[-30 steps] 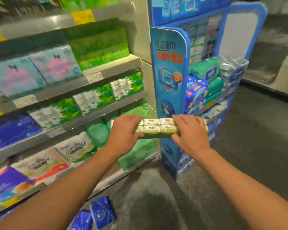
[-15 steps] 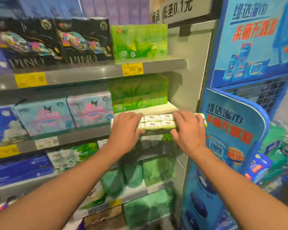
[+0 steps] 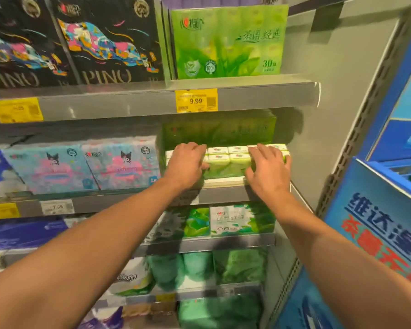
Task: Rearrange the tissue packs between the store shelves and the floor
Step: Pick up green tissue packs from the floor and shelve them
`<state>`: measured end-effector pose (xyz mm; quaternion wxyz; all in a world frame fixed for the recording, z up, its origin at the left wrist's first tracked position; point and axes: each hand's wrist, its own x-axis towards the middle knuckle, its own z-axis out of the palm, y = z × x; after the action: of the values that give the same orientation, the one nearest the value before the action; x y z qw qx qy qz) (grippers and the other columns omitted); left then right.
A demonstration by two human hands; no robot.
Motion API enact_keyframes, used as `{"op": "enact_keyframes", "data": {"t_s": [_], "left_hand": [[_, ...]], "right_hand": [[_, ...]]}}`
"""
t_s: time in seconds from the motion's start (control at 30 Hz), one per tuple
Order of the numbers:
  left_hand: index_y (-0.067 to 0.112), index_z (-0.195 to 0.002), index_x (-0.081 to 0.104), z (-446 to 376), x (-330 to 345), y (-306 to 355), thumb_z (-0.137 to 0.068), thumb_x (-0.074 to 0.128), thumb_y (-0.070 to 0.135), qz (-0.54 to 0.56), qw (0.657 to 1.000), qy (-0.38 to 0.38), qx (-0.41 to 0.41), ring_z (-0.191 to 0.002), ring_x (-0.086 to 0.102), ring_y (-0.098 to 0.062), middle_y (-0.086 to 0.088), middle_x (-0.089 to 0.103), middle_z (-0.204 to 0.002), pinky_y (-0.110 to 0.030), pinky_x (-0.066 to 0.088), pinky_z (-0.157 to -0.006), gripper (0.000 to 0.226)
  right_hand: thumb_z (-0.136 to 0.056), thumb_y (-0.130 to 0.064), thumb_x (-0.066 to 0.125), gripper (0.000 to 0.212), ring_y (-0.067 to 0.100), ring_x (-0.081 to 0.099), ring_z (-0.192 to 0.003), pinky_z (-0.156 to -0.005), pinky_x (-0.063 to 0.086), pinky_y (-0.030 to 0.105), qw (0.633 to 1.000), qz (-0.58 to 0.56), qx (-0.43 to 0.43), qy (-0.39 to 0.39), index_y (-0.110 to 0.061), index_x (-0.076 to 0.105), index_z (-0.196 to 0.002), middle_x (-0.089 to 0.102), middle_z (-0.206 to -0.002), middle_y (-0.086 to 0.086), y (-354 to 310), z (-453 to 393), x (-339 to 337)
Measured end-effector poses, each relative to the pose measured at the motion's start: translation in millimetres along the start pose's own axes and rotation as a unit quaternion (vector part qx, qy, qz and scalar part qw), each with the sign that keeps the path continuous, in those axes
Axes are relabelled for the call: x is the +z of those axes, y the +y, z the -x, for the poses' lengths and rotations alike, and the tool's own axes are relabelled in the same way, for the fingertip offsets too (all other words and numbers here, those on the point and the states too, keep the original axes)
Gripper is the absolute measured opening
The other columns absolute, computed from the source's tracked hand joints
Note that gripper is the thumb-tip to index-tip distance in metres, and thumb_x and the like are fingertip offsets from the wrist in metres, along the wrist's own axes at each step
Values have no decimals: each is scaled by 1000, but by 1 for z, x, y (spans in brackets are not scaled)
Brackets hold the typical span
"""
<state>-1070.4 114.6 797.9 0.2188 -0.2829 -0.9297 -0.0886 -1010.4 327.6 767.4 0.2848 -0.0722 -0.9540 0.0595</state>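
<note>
Raised from the aisle, tissue pack [image 3: 227,162] now meets grey shelf [image 3: 223,194].

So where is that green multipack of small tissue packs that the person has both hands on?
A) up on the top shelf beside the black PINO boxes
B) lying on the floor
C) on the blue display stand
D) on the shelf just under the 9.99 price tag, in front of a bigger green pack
D: the left hand and right hand press the green multipack onto the shelf edge below the 9.99 price tag, in front of a bigger green pack.
</note>
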Motion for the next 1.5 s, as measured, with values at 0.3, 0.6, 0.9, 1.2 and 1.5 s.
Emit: {"op": "enact_keyframes", "data": {"t_s": [0.3,0.6,0.9,1.2,1.5], "left_hand": [[17,-113,64,4,13,-6,-77,68,16,-18,998,54,-42,-96,52,-33,-8,59,-110,-42,45,-77,36],[13,-123,60,34,27,-4,-87,63,25,109,993,17,-48,-109,53,-29,-10,56,-120,-37,46,-92,39],[14,-110,64,140,48,55,-81,66,25,236,965,21,111,-103,53,-31,-10,60,-109,-35,39,-91,31],[17,-104,65,326,48,205,-75,76,21,346,865,-217,291,-72,61,-18,-1,68,-91,-34,50,-77,31],[18,-111,65,554,41,415,-76,78,39,311,775,-374,404,-84,64,-22,-2,69,-96,-31,50,-79,43]], "right_hand": [[-86,-35,66,60,30,31,-139,-114,14,62,998,33,-15,-48,-23,44,-140,46,-144,6,-10,-27,32],[-81,-24,73,53,30,34,-140,-116,10,60,999,-36,8,2,-19,54,-131,56,-134,4,-19,-13,24],[-79,-27,69,47,25,57,-115,-103,39,41,985,-104,129,47,-12,62,-123,66,-119,5,-48,214,-13],[-80,-26,67,52,27,55,-119,-102,41,41,921,-8,387,-28,-13,58,-130,61,-129,6,-41,493,-106],[-81,-32,68,56,26,54,-119,-99,42,35,788,18,615,-29,-20,53,-134,58,-130,4,-12,821,-216]]}}
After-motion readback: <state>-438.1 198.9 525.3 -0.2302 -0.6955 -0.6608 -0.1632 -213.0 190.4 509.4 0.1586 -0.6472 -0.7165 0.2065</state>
